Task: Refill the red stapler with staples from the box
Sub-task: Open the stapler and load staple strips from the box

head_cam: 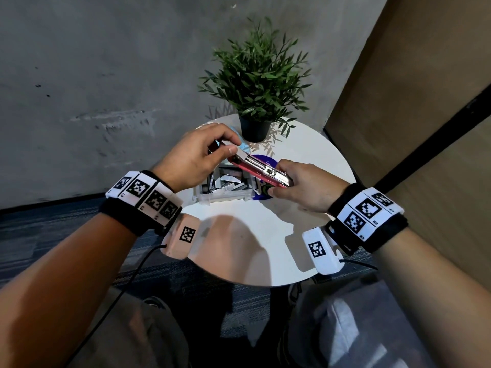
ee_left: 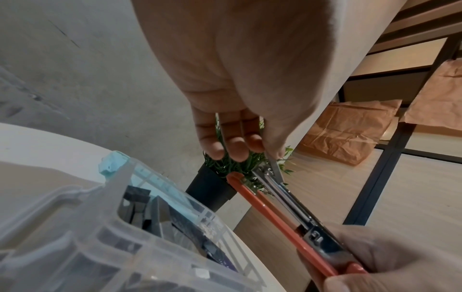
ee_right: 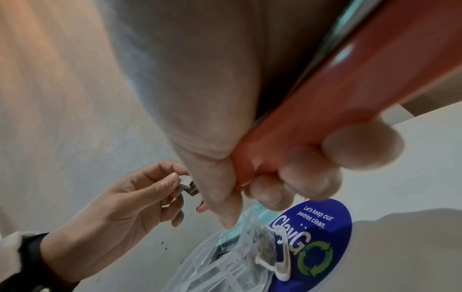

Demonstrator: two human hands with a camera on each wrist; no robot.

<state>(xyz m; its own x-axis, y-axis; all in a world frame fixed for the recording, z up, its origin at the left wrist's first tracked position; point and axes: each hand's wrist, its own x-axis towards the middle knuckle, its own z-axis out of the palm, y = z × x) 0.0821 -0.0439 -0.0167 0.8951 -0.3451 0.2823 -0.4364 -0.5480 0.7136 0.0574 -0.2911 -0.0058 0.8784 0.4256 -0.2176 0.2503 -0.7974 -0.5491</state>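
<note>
A glossy red plastic shell and a bright metal channel were shown on the stapler (head_cam: 261, 172). The box (head_cam: 225, 193) at frame centre was made of clear plastic, and the table (head_cam: 305, 235) was finished smooth, matt white.

Wall: grey concrete wall (head_cam: 106, 62) | Floor: blue-grey patterned carpet (head_cam: 47, 229) | Furniture: round white table (head_cam: 305, 160), black-framed wooden shelving (ee_left: 412, 49) | Decor: potted green plant (head_cam: 257, 75)

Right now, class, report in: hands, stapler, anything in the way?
Right hand grips red stapler, open, above the box. Left hand pinches staples at its front end. Nothing in the way.
</note>
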